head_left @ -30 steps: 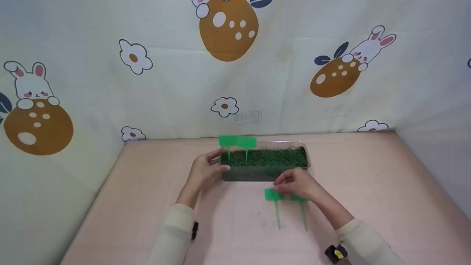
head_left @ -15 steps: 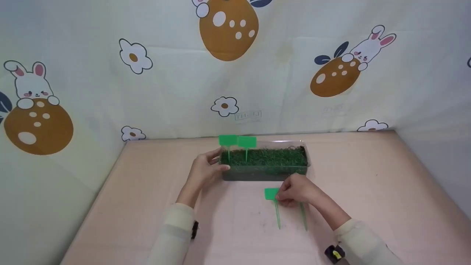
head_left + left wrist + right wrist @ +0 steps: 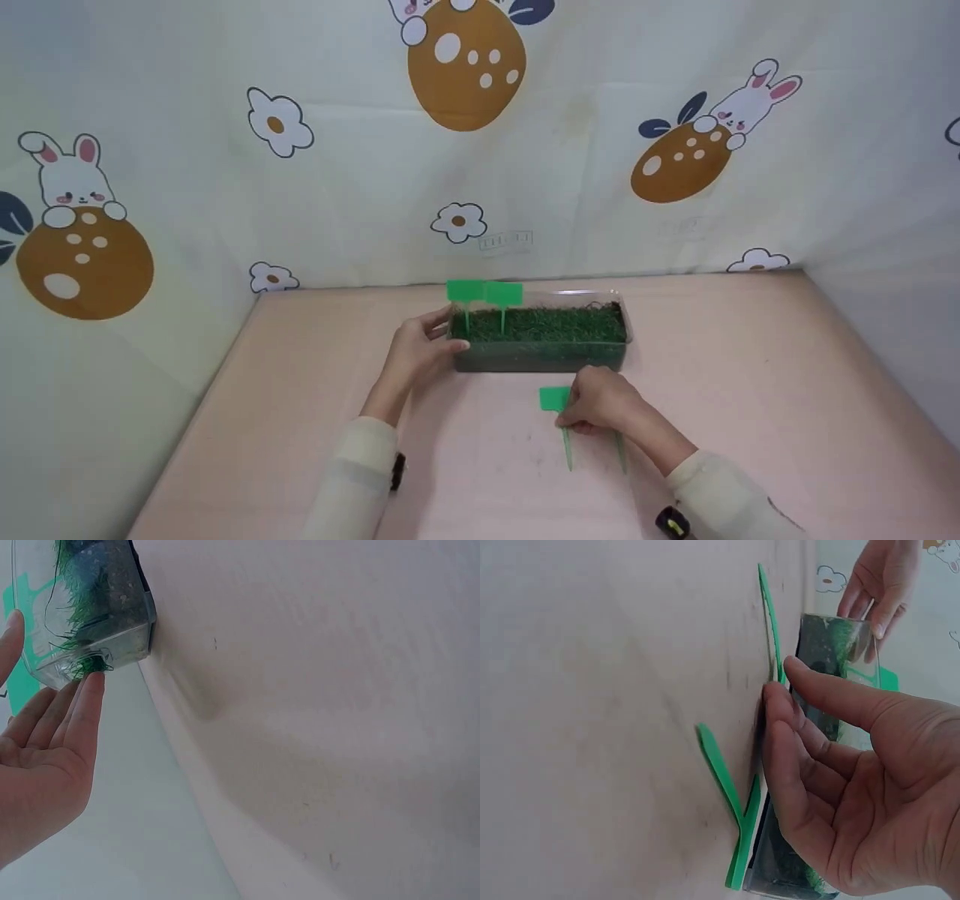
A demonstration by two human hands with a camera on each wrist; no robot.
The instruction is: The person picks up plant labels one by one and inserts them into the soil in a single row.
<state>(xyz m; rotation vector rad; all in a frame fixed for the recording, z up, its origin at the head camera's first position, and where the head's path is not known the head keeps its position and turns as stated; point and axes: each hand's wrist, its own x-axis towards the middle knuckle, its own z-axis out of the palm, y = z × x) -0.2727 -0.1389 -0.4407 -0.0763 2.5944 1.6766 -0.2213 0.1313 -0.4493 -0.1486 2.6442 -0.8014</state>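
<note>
A clear plastic box (image 3: 525, 358) of dark soil and short green grass stands on the table. My left hand (image 3: 414, 351) holds its left end, thumb on the front wall and fingers behind. Two green T-shaped plant labels (image 3: 466, 290) stand upright in the grass near that end. Before the box, two more labels lie on the table. My right hand (image 3: 604, 401) pinches the stem of the left label (image 3: 553, 399) just below its head, with thumb and forefinger. The other label (image 3: 739, 829) lies beneath this hand, its head hidden in the head view.
The pale pink tabletop (image 3: 300, 360) meets a cloth backdrop (image 3: 360, 187) printed with rabbits and flowers close behind the box. Cloth also rises along the table's left and right sides.
My right hand has lowered from above the two lying labels and shifted left onto the left label's stem. The left hand and box have stayed put; the head view tilts slightly.
</note>
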